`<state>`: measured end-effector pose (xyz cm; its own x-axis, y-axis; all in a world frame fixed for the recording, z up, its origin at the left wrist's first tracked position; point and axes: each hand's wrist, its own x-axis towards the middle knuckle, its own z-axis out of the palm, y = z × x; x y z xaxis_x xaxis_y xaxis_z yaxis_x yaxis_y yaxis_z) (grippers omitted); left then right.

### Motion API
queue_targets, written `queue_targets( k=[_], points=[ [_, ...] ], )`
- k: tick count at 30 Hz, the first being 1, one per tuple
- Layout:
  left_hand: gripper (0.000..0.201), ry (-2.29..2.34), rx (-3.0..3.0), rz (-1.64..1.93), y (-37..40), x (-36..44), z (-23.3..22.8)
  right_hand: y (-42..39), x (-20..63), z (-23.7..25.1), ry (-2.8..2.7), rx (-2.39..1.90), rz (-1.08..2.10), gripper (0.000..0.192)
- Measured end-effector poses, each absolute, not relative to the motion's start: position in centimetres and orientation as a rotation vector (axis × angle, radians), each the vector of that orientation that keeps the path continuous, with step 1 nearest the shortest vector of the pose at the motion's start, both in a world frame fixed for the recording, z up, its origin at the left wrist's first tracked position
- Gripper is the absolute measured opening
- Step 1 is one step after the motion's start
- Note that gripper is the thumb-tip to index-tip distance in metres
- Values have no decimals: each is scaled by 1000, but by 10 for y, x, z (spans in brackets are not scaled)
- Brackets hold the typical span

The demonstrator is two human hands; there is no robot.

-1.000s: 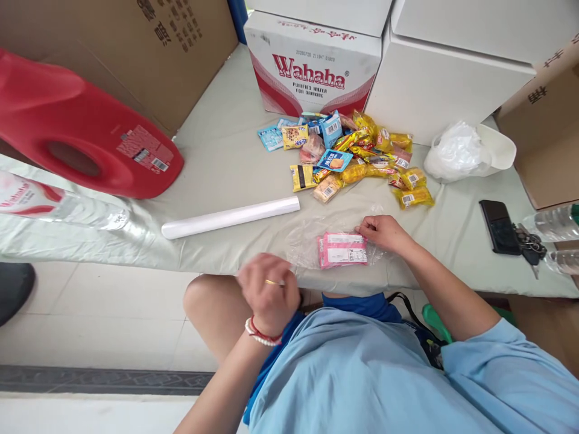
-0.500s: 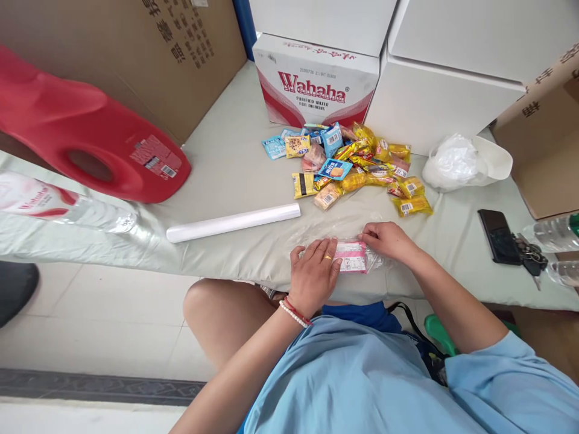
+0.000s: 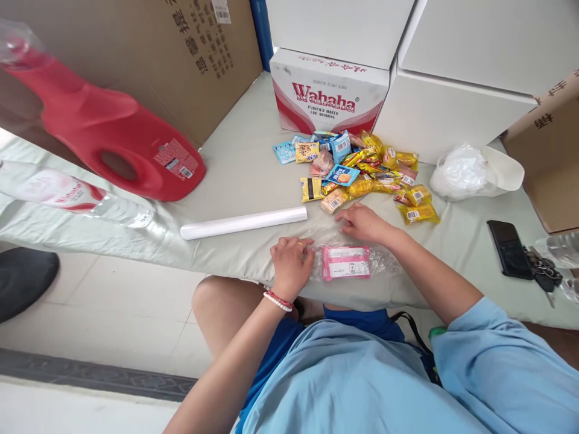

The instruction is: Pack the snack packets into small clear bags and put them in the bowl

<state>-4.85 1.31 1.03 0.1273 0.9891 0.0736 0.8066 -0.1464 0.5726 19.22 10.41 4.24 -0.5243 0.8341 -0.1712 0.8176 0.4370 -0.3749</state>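
Observation:
A pink-and-white packet (image 3: 347,263) with printed labels lies flat on clear plastic film (image 3: 384,259) near the front edge of the covered surface. My left hand (image 3: 292,262) rests just left of the packet, on the film's left side, its fingers bent and apart. Beyond the packet, my right hand (image 3: 364,224) is over the film's far side with fingers loosely stretched out, close to the snack pile. Neither hand touches the packet. Whether the fingertips touch the film's edges is hard to make out.
Behind lies a pile of wrapped snacks (image 3: 357,169). A white roll (image 3: 244,223) lies left, near a red jug (image 3: 154,163) and a water bottle (image 3: 81,196). A Wahaha carton (image 3: 332,99) stands behind; a white plastic bag (image 3: 461,172), phone (image 3: 510,248) and keys (image 3: 543,268) are right.
My left hand has moved left off the packet, uncovering it. My right hand has left the packet's right end and shifted up and left. The view has shifted slightly.

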Motion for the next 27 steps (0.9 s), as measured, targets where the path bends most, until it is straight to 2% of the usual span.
queue_targets(
  k=[2,4,8,10,12,15,20,27],
  points=[
    [23,1771,1990,610,16,-49,8,105,192,44,-2620,-1489,707,19],
    [29,1821,1967,649,17,-47,3,104,195,49,-2587,-1435,723,19],
    [78,1866,1971,735,21,-40,-4,95,198,59,-2515,-1297,716,20],
    [91,1855,1956,716,24,-37,-3,88,198,65,-2515,-1261,678,20],
    [94,1841,1914,659,28,-36,0,76,197,70,-2563,-1222,629,22],
    [81,1794,1869,562,34,-35,3,50,195,74,-2665,-1138,586,28],
    [18,1660,1907,525,41,-37,3,-4,188,57,-2761,-1172,561,34],
    [10,1233,1704,841,46,-68,5,-37,182,24,-2627,-1273,505,40]
  ],
)
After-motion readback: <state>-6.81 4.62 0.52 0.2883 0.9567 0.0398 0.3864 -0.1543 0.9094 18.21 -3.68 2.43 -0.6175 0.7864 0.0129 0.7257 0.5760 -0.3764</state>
